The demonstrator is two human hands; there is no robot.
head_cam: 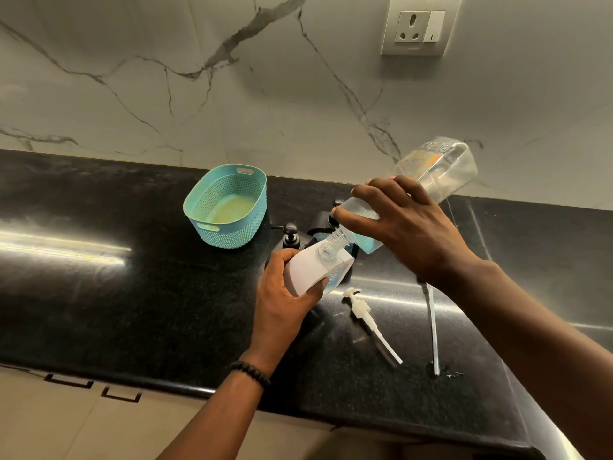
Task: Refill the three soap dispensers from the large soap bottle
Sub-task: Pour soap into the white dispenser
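My right hand [403, 227] grips the large clear soap bottle [441, 167], tipped neck-down so blue soap pools at its lower end. Its threaded mouth meets the open neck of a small dispenser [318, 268] with a white label. My left hand [285, 293] holds that dispenser tilted on the black counter. The dispenser's white pump [368, 318] lies on the counter to the right. A long white pump tube [434, 330] lies further right. Behind the hands stand two dark dispensers, one with a black pump head [291, 234], the other [323, 224] mostly hidden.
A teal perforated basket [255, 227] stands behind and left of the dispensers, near the marble wall. The black counter [132, 310] runs left to right, its front edge close to me. A wall socket [419, 26] sits high on the right. A small wet spot marks the counter at the tube's end.
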